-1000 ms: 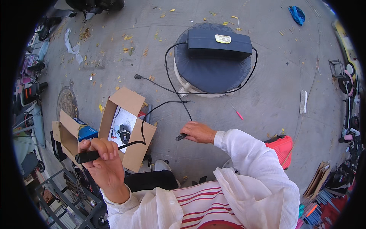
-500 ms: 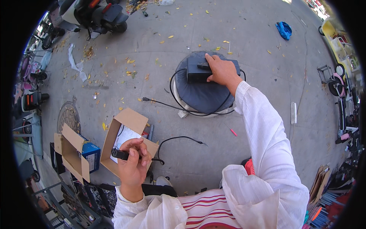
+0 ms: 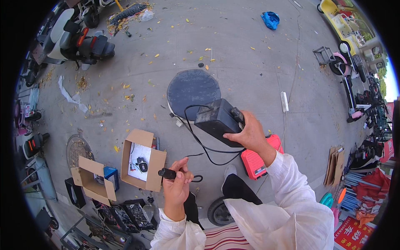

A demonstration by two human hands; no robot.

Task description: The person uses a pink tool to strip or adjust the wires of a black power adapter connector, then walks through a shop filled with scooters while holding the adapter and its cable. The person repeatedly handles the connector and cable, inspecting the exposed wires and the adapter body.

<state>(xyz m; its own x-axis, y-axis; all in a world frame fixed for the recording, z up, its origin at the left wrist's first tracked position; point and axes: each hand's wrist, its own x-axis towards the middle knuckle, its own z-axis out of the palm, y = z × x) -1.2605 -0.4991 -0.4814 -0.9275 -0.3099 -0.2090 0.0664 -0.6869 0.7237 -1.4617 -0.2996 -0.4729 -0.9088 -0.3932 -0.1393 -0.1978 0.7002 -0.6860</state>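
Observation:
My right hand (image 3: 252, 135) grips a black box-shaped charger (image 3: 221, 121), tilted in the air in front of the round stool (image 3: 193, 89) with its dark padded seat. The charger's black cable (image 3: 214, 151) hangs from it in loops. A black plug-like connector (image 3: 167, 173) sticks out of my left hand (image 3: 178, 183), whose fingers are closed around it; a short black cord (image 3: 199, 179) comes out on the other side. Left of that hand stands an open cardboard box (image 3: 156, 170) with a small black device (image 3: 142, 164) inside on white sheet.
A red hard case (image 3: 251, 165) lies by my right forearm. A second open carton (image 3: 92, 167) stands left, beside opened dark cases (image 3: 129, 216). A scooter (image 3: 79, 43) is parked far left; a yellow vehicle (image 3: 338, 21) stands far right. A blue bag (image 3: 270, 20) lies ahead.
My right hand has lifted the charger off the stool and brought it nearer. The left hand still holds the connector. The view has shifted, bringing the red case into sight.

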